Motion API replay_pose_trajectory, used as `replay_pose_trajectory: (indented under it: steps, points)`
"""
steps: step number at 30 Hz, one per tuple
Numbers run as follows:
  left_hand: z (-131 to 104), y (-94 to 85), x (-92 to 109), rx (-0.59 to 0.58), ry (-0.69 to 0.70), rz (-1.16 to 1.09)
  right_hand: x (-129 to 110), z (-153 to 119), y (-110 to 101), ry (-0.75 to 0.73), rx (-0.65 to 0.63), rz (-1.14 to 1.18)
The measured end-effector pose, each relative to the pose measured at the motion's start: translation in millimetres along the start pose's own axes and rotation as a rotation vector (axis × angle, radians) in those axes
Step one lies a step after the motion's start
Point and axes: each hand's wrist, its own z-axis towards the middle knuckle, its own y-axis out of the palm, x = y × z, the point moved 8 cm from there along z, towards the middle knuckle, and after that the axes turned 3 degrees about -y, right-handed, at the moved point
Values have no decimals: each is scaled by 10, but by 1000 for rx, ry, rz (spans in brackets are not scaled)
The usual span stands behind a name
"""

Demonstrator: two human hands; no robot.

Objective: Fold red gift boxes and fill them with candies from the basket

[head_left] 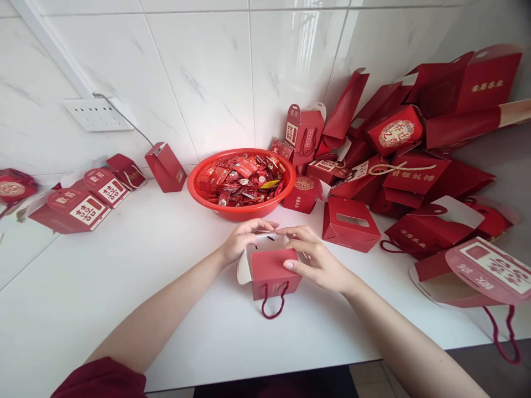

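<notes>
A small red gift box [274, 272] with a dark red cord handle stands at the middle of the white table, its top open and a pale flap out to the left. My left hand [245, 239] grips its far left edge with curled fingers. Around the right side and far edge of the same box my right hand [316, 258] is wrapped, thumb on the red panel. Just beyond my hands sits a red plastic basket [241, 211] full of small red wrapped packets.
Many red boxes [415, 182] are heaped at the right, one with a window [352, 224] nearer me. More boxes [74, 210] stand at the left, beside a single red box [166, 167]. A power strip [98, 115] is on the tiled wall behind.
</notes>
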Motion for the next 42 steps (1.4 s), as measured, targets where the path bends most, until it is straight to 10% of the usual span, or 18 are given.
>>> replay_pose_trajectory:
  steps: [11, 21, 32, 42]
  points:
    - [-20, -335, -62, 249, -68, 28, -28, 28, 125, -45, -120, 427]
    - [-45, -280, -105, 314, -35, 13, -151, 1, 310, -33, -212, -44]
    - [-357, -87, 253, -15, 419, 411, 85, 22, 438, -126, 53, -100]
    - [-694, -160, -6, 11, 378, 413, 517, 65, 516, 7, -6, 189]
